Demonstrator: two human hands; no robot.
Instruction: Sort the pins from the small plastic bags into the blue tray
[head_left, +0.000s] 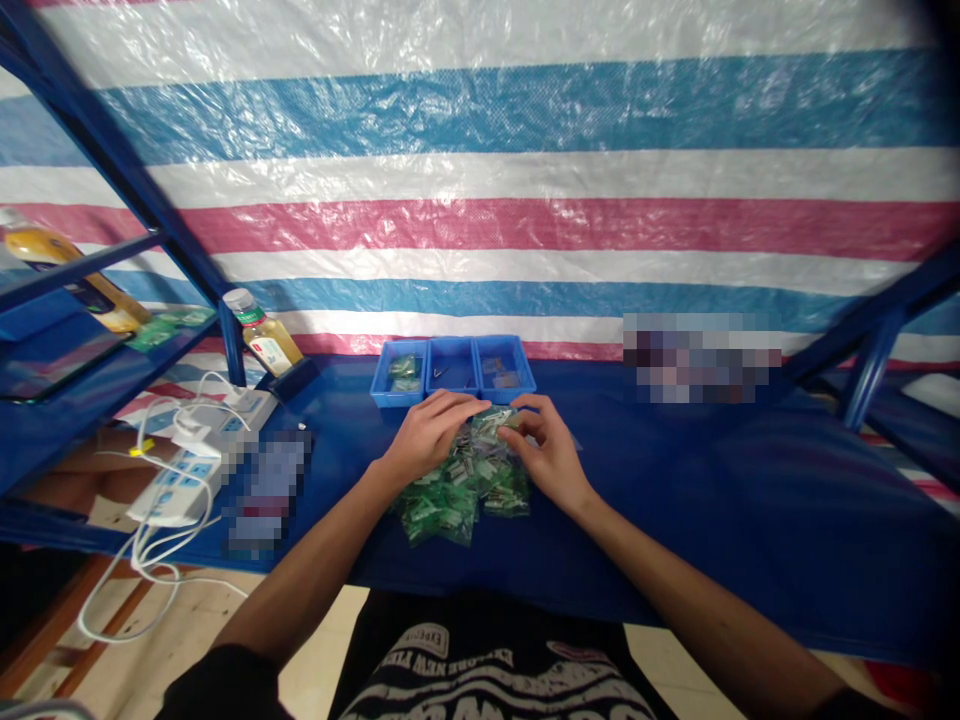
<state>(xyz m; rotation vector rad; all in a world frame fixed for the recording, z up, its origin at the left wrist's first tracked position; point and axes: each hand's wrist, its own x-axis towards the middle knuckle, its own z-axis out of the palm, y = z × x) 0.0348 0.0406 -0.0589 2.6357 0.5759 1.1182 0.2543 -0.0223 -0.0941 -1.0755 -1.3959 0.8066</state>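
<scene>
A person is reaching over a blue-covered bench [675, 480], the left hand [427, 435] and right hand [551, 450] half-curled above a heap of small green plastic packets [457, 495] lying at the bench's centre. The fingertips [504, 420] of both hands are meeting over a packet [491, 422] atop the heap, though it is impossible to tell whether either hand is gripping it. Just beyond the hands, a blue three-compartment tray [454, 396] is standing with green packets in its left compartment, small dark pieces in the middle and flat brownish pieces on the right. A juice bottle [264, 335] and white power strip [180, 490] are sitting off to the left.
</scene>
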